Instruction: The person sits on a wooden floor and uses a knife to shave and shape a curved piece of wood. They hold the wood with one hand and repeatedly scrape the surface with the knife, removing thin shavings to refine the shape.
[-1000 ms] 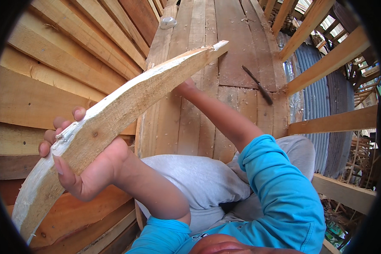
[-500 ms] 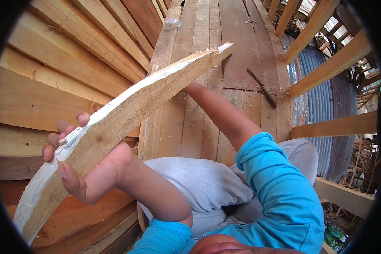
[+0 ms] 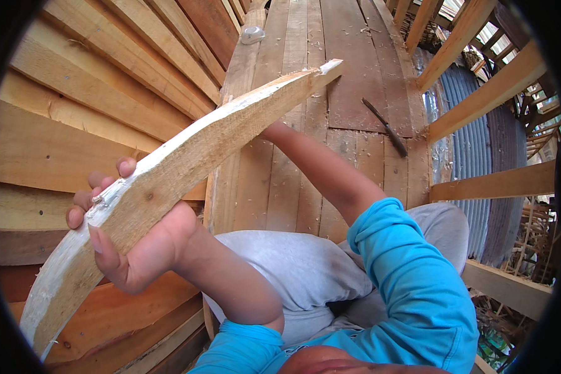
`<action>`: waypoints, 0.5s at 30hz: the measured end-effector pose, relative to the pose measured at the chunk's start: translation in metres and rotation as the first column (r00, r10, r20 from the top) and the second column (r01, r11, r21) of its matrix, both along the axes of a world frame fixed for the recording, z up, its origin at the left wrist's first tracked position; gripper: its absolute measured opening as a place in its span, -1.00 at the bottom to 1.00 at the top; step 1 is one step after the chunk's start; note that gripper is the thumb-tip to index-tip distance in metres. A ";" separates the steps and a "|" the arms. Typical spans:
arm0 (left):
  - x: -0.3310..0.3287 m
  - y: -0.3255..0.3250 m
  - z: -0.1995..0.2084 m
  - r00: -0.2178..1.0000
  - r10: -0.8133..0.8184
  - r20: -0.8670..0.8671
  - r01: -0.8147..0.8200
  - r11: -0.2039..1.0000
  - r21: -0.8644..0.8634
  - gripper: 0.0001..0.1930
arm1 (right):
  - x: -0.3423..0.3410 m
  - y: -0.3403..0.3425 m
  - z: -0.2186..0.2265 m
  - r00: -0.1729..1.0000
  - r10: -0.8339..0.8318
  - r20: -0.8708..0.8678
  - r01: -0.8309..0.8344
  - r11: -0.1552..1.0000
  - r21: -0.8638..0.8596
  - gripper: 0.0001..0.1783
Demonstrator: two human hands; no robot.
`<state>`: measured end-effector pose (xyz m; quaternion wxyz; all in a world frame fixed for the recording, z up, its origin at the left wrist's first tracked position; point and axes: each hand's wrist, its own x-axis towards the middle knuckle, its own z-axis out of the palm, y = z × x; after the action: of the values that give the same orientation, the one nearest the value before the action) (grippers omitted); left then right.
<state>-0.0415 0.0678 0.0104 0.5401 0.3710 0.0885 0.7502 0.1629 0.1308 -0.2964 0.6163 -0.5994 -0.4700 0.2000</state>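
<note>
Left hand (image 3: pixel 146 250), half-curled, grips the curved timber (image 3: pixel 190 159); right hand hidden behind it, state I can't tell. Edge (image 3: pixel 230 109) looks pared pale; splinters (image 3: pixel 104 198), rough face (image 3: pixel 255 118) remain.

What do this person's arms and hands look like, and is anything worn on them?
Both arms have plain bright blue sleeves, the left sleeve and the right sleeve, the right one bunched in folds near the elbow. Below them the forearms are bare, with no watch showing. The left hand has no glove; the right hand is hidden.
</note>
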 end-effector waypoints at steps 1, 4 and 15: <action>0.000 0.000 0.000 1.000 0.007 -0.001 -0.007 1.000 -0.003 -0.59 | -0.004 0.000 0.000 1.000 0.006 0.011 -0.006 1.000 -0.008 -0.43; -0.007 0.005 -0.004 0.999 -0.026 0.041 0.026 1.000 0.015 -0.55 | -0.018 0.005 0.002 0.999 0.037 0.029 -0.036 0.999 -0.034 -0.42; -0.007 0.005 -0.002 0.997 -0.056 0.046 0.057 0.998 -0.021 -0.61 | 0.020 -0.101 -0.007 0.298 0.357 0.885 -0.019 0.929 -0.369 -0.87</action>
<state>-0.0480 0.0730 0.0082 0.5669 0.3501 0.0739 0.7420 0.1827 0.0302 -0.3035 0.1044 -0.6252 -0.7720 -0.0478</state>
